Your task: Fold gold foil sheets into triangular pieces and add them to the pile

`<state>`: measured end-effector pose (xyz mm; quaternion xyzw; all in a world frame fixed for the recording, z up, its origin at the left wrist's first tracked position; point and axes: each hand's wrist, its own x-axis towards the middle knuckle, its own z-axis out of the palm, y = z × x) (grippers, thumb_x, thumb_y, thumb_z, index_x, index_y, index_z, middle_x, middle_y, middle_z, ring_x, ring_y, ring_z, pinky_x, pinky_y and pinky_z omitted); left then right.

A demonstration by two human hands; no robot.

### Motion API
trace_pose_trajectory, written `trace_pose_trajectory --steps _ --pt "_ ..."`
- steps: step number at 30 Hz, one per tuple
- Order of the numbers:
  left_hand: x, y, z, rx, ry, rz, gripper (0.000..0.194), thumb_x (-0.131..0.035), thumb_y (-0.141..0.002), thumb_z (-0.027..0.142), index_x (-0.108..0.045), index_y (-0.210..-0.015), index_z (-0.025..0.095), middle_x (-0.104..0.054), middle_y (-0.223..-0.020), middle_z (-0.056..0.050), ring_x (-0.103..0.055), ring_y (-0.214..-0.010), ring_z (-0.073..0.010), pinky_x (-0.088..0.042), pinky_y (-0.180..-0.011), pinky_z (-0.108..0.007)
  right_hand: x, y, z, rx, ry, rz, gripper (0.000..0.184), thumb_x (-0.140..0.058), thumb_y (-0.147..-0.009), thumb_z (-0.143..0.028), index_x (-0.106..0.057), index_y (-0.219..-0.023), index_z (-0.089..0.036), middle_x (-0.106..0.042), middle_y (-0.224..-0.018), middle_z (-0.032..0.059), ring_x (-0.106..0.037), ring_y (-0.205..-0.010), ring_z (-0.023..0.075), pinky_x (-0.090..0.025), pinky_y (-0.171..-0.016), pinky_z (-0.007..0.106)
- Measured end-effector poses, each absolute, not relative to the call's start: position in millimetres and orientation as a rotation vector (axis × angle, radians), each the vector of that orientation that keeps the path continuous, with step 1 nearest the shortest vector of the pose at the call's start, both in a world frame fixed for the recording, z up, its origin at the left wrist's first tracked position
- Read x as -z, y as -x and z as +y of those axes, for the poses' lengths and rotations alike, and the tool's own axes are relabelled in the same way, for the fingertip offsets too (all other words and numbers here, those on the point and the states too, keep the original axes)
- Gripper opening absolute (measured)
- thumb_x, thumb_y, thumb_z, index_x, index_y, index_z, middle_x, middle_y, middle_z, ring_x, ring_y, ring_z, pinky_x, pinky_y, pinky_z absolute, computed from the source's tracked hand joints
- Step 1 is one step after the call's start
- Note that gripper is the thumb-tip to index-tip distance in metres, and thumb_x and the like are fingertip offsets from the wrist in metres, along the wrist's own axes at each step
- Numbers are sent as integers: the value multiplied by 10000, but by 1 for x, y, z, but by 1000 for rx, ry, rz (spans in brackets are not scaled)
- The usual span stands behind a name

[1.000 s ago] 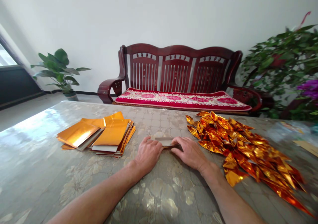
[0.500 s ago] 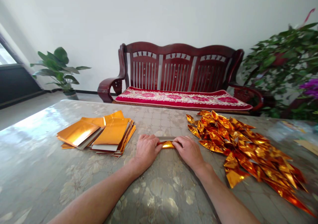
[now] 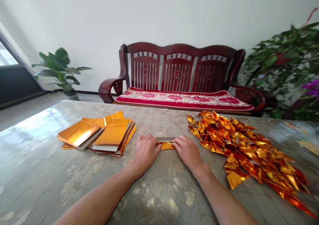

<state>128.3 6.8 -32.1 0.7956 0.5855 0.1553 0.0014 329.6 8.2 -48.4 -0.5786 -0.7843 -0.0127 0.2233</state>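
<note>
A sheet of gold foil paper (image 3: 166, 146), partly folded or rolled over, lies at the middle of the table between my hands. Its foil side shows as a narrow strip, with a greyish band along the far edge. My left hand (image 3: 147, 151) grips the left end, thumb pressed at the near edge. At the other end, my right hand (image 3: 187, 151) is closed with its fingertips on the paper. Both hands hide the ends of the sheet. Left of them sits a stack of flat gold foil sheets (image 3: 111, 133); to the right is a pile of folded foil pieces (image 3: 239, 145).
The patterned table (image 3: 84, 188) fills the foreground. Clear plastic wrapping (image 3: 290, 132) lies at its right side. Beyond the far edge stands a dark red wooden bench (image 3: 176, 65) with a floral cushion (image 3: 184, 98). Potted plants (image 3: 61, 68) flank the bench.
The foil strip looks flatter and a little longer between my hands. My left hand has shifted very slightly left; my right hand has barely moved. The stack and pile are unchanged.
</note>
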Motion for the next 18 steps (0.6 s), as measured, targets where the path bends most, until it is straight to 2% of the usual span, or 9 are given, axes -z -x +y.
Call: trace_pose_trajectory --steps 18 --pt "31 -131 10 -397 -2417 1890 250 -506 -924 367 -659 -831 194 -703 -920 -71 -653 -869 -226 -417 -806 -354 49 -325 11 65 1689 -2112 156 -576 -932 -259 -652 -797 -237 -623 -860 18 -584 -884 180 -387 -745 279"
